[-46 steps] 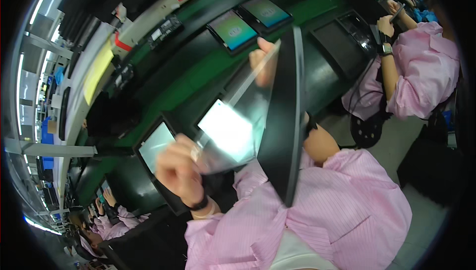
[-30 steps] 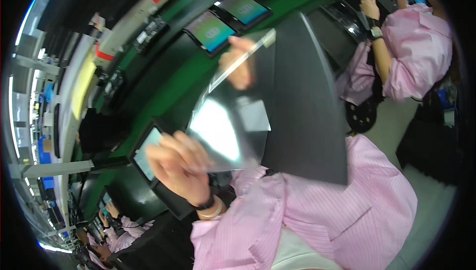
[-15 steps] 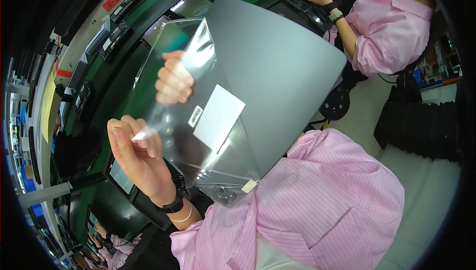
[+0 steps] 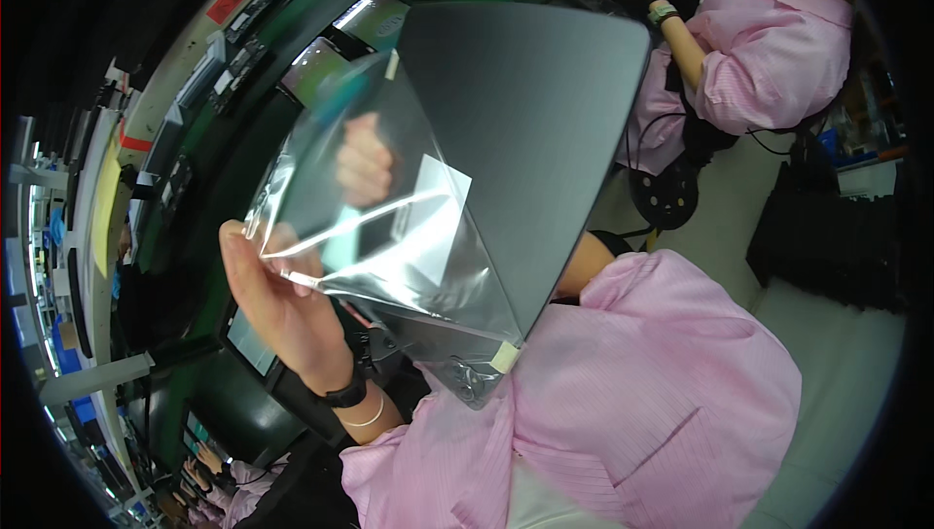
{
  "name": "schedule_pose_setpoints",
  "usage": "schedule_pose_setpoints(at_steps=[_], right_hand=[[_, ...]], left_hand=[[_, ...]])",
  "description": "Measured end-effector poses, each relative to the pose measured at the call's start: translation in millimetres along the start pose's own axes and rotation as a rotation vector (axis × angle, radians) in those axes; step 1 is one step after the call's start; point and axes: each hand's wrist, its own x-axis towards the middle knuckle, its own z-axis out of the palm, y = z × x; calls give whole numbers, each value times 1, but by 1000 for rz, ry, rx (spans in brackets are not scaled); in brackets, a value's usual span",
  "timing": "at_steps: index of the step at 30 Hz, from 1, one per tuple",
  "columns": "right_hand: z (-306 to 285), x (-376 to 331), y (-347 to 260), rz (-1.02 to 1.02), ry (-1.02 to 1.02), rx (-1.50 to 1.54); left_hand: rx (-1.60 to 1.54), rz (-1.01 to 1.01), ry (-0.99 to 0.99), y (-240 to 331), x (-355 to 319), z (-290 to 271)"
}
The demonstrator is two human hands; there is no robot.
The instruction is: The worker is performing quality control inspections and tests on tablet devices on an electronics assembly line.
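Observation:
A flat dark-grey panel (image 4: pixel 530 140) is held up tilted in front of my chest. Clear plastic film (image 4: pixel 467 310) lies over its left part and reaches out past it, creased and shiny with reflections. The film carries a white rectangular label (image 4: pixel 446 213) and pale yellow tabs, one at the top (image 4: pixel 393 64) and one at the lower corner (image 4: pixel 505 357). My left hand (image 4: pixel 287 305) pinches the film's left edge. Seen through the film, my right hand (image 4: pixel 365 161) has its fingers curled at the panel's left side; its forearm passes behind the panel.
A green-topped bench (image 4: pixel 185 276) with small devices runs along the left. Screens (image 4: pixel 316 67) lie beyond the panel. At the upper right sits a co-worker in a pink striped smock (image 4: pixel 769 62), close to the panel. A black crate-like stack (image 4: pixel 817 247) stands on the floor at right.
The panel has tilted and its right edge has moved left. The film has creased more around my left hand, and its tab at the top now shows. Both hands keep their hold.

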Motion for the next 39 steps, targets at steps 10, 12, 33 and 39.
schedule_pose_setpoints(at_steps=[10, 12, 33, 39], right_hand=[[2, -87, 12, 151, 572, 68], [-9, -97, 14, 118, 733, 127], [-10, -66, 32, 104, 1760, -712], [3, -46, 6, -230, 1407, -1126]], left_hand=[[15, -75, -113, -33, 17, -37], [12, -85, -106, -39, 18, -40], [200, 13, -162, -20, 16, -16], [451, 404, -566, -9, -35, -4]])
